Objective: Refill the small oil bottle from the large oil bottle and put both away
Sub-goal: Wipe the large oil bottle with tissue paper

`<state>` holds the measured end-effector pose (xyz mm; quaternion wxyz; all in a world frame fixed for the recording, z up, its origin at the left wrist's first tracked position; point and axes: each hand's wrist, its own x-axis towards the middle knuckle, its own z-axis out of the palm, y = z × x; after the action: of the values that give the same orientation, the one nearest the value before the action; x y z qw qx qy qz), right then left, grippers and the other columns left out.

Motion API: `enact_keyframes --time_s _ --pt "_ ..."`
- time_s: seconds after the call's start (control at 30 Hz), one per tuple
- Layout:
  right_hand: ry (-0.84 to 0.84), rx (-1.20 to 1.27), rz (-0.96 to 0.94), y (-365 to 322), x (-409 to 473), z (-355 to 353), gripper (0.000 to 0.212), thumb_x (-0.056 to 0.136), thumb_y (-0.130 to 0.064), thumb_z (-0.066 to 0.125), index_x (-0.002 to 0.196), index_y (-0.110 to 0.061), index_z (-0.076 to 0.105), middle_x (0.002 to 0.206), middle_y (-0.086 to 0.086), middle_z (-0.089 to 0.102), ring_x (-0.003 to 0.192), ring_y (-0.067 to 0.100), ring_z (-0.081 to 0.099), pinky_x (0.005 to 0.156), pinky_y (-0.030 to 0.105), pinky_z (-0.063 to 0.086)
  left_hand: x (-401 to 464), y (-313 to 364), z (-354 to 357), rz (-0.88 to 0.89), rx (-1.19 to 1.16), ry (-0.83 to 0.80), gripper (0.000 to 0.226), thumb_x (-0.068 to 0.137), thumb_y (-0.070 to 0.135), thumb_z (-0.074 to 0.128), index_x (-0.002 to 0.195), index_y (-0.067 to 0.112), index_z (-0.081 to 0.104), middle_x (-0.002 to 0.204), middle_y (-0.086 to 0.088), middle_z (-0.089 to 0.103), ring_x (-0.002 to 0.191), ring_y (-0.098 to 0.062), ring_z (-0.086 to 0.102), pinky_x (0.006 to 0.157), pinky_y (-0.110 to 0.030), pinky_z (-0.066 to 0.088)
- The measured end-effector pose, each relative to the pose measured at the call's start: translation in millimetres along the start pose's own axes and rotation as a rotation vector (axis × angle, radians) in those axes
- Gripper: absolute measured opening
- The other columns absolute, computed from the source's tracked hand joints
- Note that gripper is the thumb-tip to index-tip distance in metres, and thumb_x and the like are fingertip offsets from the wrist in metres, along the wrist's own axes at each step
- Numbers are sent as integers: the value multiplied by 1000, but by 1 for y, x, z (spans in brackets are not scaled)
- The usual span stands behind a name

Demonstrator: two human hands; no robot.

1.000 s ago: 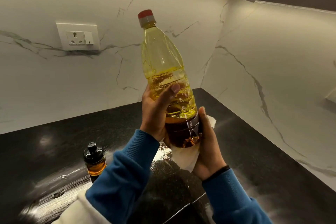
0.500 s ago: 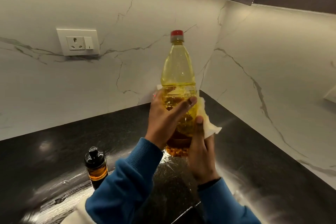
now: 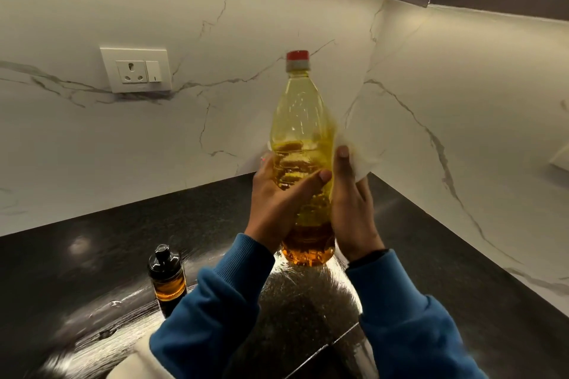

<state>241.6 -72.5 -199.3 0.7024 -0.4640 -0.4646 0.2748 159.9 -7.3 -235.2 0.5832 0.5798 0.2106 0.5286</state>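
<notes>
Both hands hold the large oil bottle point(image 3: 303, 144) upright above the black granite counter point(image 3: 92, 255), near the corner of the marble-look backsplash point(image 3: 123, 148). Left hand point(image 3: 278, 198) is wrapped round the bottle's middle, thumb across the front, the fingers hidden behind the yellow oil. Right hand point(image 3: 354, 209) presses a white paper towel point(image 3: 358, 157) against the bottle's right side, thumb up along the plastic; its fingers lie behind the towel, and most of the towel is hidden behind the bottle. The red cap point(image 3: 297, 57) is on and slightly blurred. No label or writing shows on the bottle. Blue sleeves point(image 3: 215, 317) cover part of the counter. Left of them the small oil bottle point(image 3: 167, 280) stands on the counter, black-capped, its base cut off by the left sleeve, with no lettering that can be made out. A white wall socket with a switch point(image 3: 136, 70) sits on the backsplash, unmarked.
</notes>
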Motion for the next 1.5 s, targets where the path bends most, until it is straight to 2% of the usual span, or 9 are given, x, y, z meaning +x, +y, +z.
enact_keyframes --time_s 0.2,0.33,0.43,0.57,0.7,0.93,1.07,1.27,1.5 --pt "75 137 253 30 -32 -6 49 89 -47 42 129 -21 53 117 1 70 110 16 67 91 32 56 7 6 -9 45 -72 109 74 67 42 80 129 8 55 118 -14 69 108 -30 69 93 -57 56" --pt "184 278 480 37 -32 -12 54 93 -54 43 131 -17 57 120 11 69 112 30 65 93 49 53 7 6 -5 22 -193 171 72 67 40 79 129 12 55 119 -14 69 111 -32 68 97 -58 53" --pt "210 524 624 38 -32 -15 55 101 -52 33 128 -13 63 120 15 69 107 30 67 89 45 51 2 7 3 55 -221 246 78 65 40 80 133 14 52 122 -13 67 111 -27 69 94 -47 57" --pt "181 683 727 39 -38 -15 67 101 -55 28 99 -11 79 106 17 73 92 29 73 98 47 45 -6 5 10 228 -10 253 78 67 40 81 134 19 48 122 0 63 111 -12 66 86 -23 55" --pt "225 687 751 41 -42 -13 53 104 -46 31 119 -8 65 113 18 71 103 32 68 103 50 43 -4 -1 8 281 103 204 82 65 42 82 134 21 41 122 5 58 110 -4 63 84 -17 54" --pt "353 701 778 46 -45 -25 49 104 -42 35 125 -4 58 113 22 70 107 37 66 101 53 46 -4 -13 3 295 172 202 79 65 43 84 129 32 41 122 5 58 112 -13 64 86 -27 58" --pt "409 680 744 45 -47 -29 44 103 -42 36 124 -9 58 109 18 72 105 35 67 95 52 49 -6 -14 4 272 187 200 82 64 45 84 133 25 42 123 0 59 113 -16 64 88 -33 59" --pt "374 702 692 50 -46 -26 48 103 -45 35 127 -10 58 114 18 71 111 35 65 104 55 44 -8 -11 9 211 114 243 84 63 48 82 134 28 43 123 5 60 111 -10 65 85 -23 57" --pt "317 708 716 57 -56 -11 52 101 -52 36 124 -14 64 120 16 69 120 34 61 109 53 39 -14 -11 17 220 94 269 81 64 43 85 132 35 43 125 5 60 114 -12 64 88 -28 58"
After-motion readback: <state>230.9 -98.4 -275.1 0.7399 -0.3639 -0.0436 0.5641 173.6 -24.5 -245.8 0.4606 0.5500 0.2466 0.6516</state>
